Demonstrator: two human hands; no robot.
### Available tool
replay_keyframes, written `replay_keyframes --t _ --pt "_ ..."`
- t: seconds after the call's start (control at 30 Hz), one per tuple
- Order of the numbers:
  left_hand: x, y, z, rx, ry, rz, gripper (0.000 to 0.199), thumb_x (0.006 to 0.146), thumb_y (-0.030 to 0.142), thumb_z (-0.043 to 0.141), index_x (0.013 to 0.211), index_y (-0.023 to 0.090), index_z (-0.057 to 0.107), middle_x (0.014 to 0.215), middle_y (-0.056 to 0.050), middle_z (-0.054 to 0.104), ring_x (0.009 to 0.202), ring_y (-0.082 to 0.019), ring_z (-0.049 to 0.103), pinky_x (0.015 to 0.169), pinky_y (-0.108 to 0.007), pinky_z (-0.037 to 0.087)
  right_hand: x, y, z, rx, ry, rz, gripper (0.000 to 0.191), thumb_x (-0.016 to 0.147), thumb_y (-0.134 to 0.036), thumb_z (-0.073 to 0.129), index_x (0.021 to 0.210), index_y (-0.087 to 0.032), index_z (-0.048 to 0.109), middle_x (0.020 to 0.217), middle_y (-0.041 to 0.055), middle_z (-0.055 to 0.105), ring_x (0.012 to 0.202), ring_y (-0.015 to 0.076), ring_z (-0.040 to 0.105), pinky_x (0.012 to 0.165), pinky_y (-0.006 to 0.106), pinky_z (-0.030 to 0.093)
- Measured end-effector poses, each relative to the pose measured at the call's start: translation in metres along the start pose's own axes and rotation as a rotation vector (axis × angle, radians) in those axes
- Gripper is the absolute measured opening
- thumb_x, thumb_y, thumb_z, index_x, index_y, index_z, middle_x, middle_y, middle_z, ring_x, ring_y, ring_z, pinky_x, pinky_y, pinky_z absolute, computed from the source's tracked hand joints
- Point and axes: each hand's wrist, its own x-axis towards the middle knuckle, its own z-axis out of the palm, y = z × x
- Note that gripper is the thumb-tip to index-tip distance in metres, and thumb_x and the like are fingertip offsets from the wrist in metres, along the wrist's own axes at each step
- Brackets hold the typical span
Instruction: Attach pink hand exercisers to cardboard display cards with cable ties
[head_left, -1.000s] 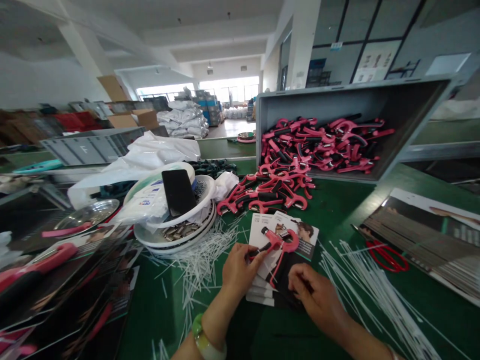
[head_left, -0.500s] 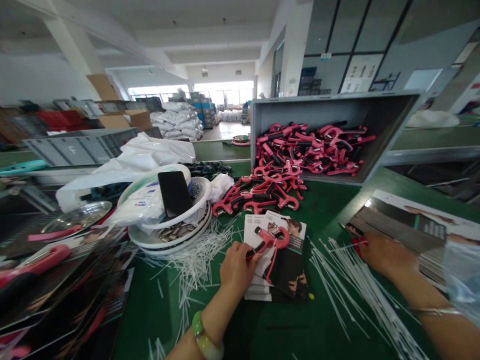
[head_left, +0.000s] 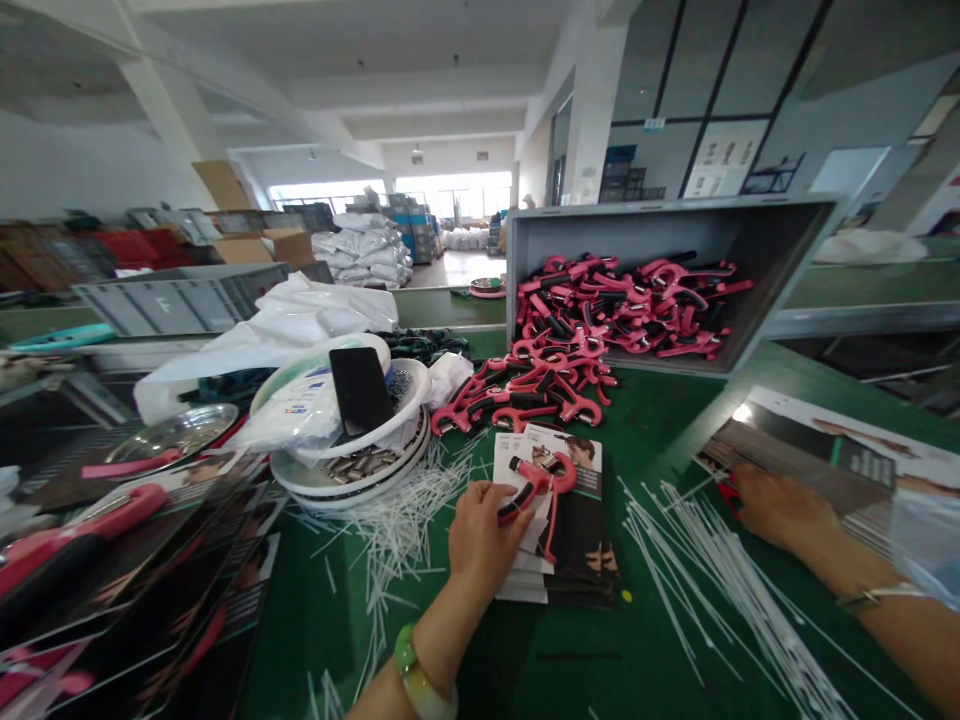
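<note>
One pink-and-black hand grip trainer [head_left: 538,485] lies on top of one stack of printed cards [head_left: 570,560], and that stack is the reference point here. Left hand [head_left: 491,535] is on the trainer, fingers [head_left: 517,525] close together and wrapped over its handle, holding it down on the stack. Right hand [head_left: 780,510] is well right of the stack, on a pile of printed sheets [head_left: 810,450], fingers [head_left: 750,490] narrow and slightly curled. Cannot tell if they pinch anything. A red-handled tool [head_left: 727,495] shows just beside them, mostly hidden.

Directly behind the stack: one loose heap of pink grip trainers [head_left: 536,390], too many to count. Behind that: one tilted gray crate [head_left: 667,225] with a larger heap [head_left: 630,310], also uncountable. Two heaps of white cable ties flank the stack: one left [head_left: 394,530], one right [head_left: 720,580]. Further left: one phone [head_left: 361,390] propped in stacked white bowls [head_left: 345,470].
</note>
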Motion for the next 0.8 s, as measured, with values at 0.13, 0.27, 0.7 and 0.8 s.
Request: replay_keyframes --t 0.13,0.27,0.7,0.8 --pt "0.005 0.017 -0.003 0.052 -0.007 0.096 0.019 0.078 0.041 0.059 0.089 0.031 0.071 0.114 -0.005 0.056 0.104 -0.026 0.049 0.089 -0.039 0.038 -0.008 0.001 -0.016 -0.05 -0.094 -0.002 0.024 0.084 -0.009 0.042 0.085 -0.008 0.066 0.071 0.0214 0.067 0.063 0.0251 0.066 0.053 0.034 0.031" --pt "0.013 0.031 0.0 0.108 -0.106 0.089 0.017 0.078 0.035 0.059 0.086 0.029 0.073 0.118 -0.005 0.057 0.107 -0.028 0.048 0.087 -0.041 0.038 -0.013 0.007 -0.037 -0.135 -0.112 0.089 0.021 0.082 -0.013 0.047 0.088 -0.009 0.066 0.078 0.0254 0.067 0.067 0.0292 0.067 0.055 0.037 0.034" --pt "0.025 0.026 0.013 -0.182 -0.147 -0.093 0.016 0.075 0.026 0.057 0.063 0.02 0.066 0.103 -0.005 0.063 0.099 -0.022 0.055 0.089 -0.035 0.042 -0.054 -0.133 -0.049 -0.215 0.087 -0.493 0.032 0.082 -0.03 0.055 0.114 -0.026 0.056 0.087 0.0048 0.065 0.064 0.0198 0.064 0.043 0.023 0.03" --pt "0.027 0.023 0.013 -0.23 -0.159 -0.112 0.019 0.075 0.025 0.056 0.058 0.019 0.064 0.1 -0.005 0.063 0.099 -0.021 0.056 0.089 -0.033 0.042 -0.051 -0.15 -0.053 -0.251 0.139 -0.569 0.026 0.081 -0.021 0.055 0.107 -0.022 0.059 0.079 0.0058 0.063 0.06 0.0185 0.062 0.045 0.024 0.029"
